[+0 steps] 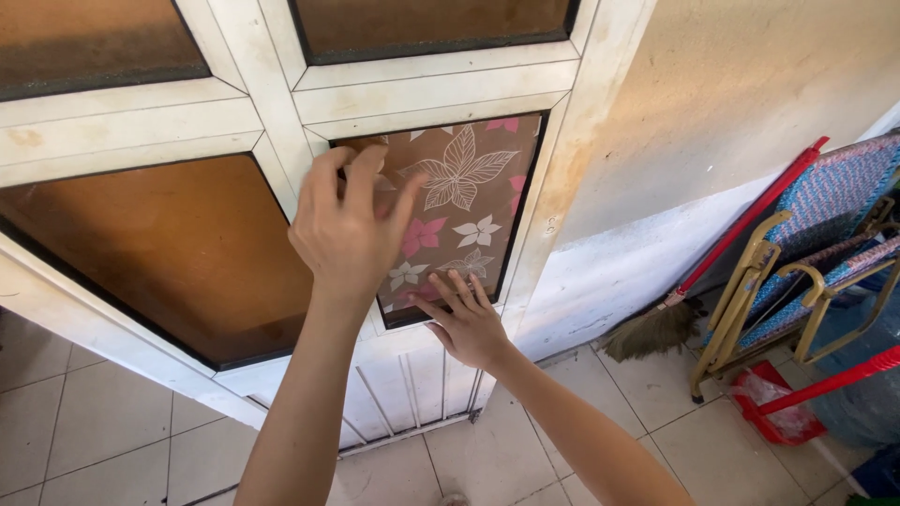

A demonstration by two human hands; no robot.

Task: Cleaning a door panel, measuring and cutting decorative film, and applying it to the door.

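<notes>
Brown floral-patterned film [464, 201], printed with white and pink leaf-shaped flowers, covered one pane of the white-framed door [412, 89] in front of us, in the panel just right of the frame's centre post. We had our left hand [349, 230] raised against the upper left corner of that film, fingers bent and pressed close together at its edge, the thumb spread to the right; whether the fingertips pinched the film or only pushed on it we could not tell. Our right hand [466, 323] lay open and flat lower down, fingers spread, their tips touching the film's bottom edge where it met the white frame, holding nothing. The neighbouring amber-brown glass pane [178, 248] to the left stood bare of pattern, as did the two upper panes. Below us lay a pale tiled floor [84, 422]. To the right, against the beige and white wall [741, 103], leaned a straw broom with a red handle [727, 244], just beside a folded chair with a gold metal frame and blue woven seat [811, 258]. A red dustpan [778, 408] rested on the tiles near the chair's feet.
</notes>
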